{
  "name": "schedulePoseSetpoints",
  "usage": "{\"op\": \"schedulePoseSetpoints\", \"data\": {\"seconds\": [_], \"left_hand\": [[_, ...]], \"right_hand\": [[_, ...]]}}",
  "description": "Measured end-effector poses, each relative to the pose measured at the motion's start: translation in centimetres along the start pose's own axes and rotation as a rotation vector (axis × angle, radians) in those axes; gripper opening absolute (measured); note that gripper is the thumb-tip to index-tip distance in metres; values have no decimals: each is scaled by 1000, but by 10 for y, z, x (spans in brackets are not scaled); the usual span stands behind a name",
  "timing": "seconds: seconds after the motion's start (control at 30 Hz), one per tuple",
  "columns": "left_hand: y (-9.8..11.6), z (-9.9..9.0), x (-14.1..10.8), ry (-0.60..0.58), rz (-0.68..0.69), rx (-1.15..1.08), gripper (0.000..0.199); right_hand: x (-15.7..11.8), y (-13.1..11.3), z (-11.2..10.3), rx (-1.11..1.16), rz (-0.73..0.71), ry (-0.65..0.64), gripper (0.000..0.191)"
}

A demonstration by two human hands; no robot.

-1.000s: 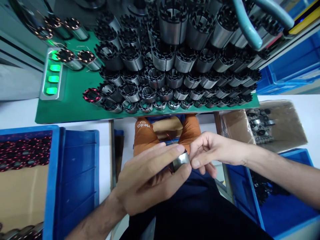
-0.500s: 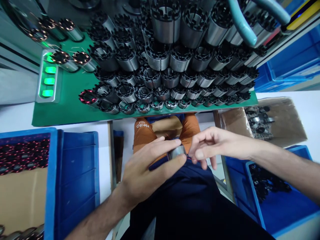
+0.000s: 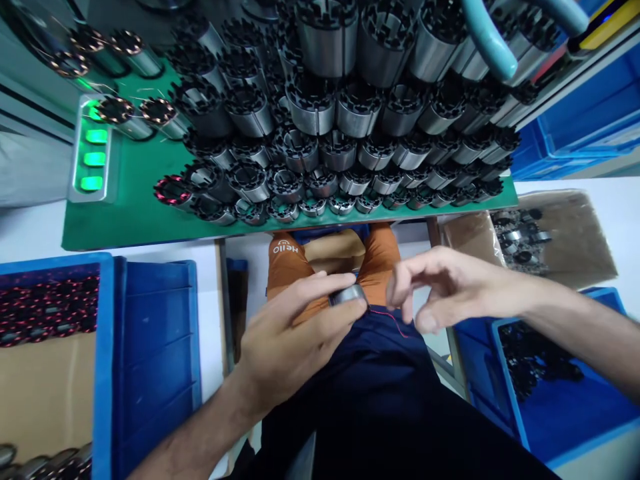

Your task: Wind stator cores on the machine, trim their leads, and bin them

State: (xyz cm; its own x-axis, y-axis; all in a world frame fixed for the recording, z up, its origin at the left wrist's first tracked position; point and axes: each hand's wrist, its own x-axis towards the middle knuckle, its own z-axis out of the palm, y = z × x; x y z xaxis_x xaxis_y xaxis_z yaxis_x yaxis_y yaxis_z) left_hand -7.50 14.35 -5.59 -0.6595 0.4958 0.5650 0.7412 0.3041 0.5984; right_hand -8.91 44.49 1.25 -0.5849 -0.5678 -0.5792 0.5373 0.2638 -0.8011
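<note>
My left hand (image 3: pixel 287 330) grips a metal motor stator (image 3: pixel 349 294) between thumb and fingers, low over my lap. Part of the stator is hidden behind those fingers. From its right side a thin red wire (image 3: pixel 393 317) trails out across the dark cloth. Just right of the wire hovers my right hand (image 3: pixel 450 287), its fingers loosely curled and the thumb apart, with nothing visible between them. Ahead, rows of similar stators (image 3: pixel 315 113) with black toothed ends stand on the green mat (image 3: pixel 135 220).
A stator with red windings (image 3: pixel 173 191) stands at the mat's front left, near a box with green lights (image 3: pixel 94 157). Blue bins (image 3: pixel 155 333) flank me on the left and right (image 3: pixel 520 420). A cardboard box (image 3: pixel 575 233) holds metal parts; blue-handled pliers (image 3: pixel 490 40) are at top right.
My right hand has moved slightly right, away from the stator, and its fingers have come apart. More of the red wire now shows. The stator has shifted slightly left and up in my left hand.
</note>
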Motion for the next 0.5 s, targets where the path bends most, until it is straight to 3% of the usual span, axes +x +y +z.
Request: {"op": "schedulePoseSetpoints", "data": {"seconds": [0.07, 0.1, 0.17, 0.23, 0.3, 0.4, 0.5], "left_hand": [[0, 0, 0, 13, 146, 70, 27], [1, 0, 1, 16, 209, 104, 27], [5, 2, 4, 10, 233, 170, 27], [9, 3, 6, -26, 83, 147, 28], [12, 4, 5, -62, -122, 32, 29], [9, 1, -1, -52, -163, -23, 30], [3, -3, -8, -20, 5, 91, 30]], "right_hand": [[7, 10, 7, 200, 133, -123, 53], [10, 14, 13, 211, 122, -123, 50], [11, 17, 23, 0, -63, -3, 42], [6, 12, 27, -329, -308, 144, 35], [-2, 5, 22, -569, -442, 231, 32], [-7, -3, 8, -518, -281, 193, 34], [4, 4, 6, -85, 71, -44, 58]]}}
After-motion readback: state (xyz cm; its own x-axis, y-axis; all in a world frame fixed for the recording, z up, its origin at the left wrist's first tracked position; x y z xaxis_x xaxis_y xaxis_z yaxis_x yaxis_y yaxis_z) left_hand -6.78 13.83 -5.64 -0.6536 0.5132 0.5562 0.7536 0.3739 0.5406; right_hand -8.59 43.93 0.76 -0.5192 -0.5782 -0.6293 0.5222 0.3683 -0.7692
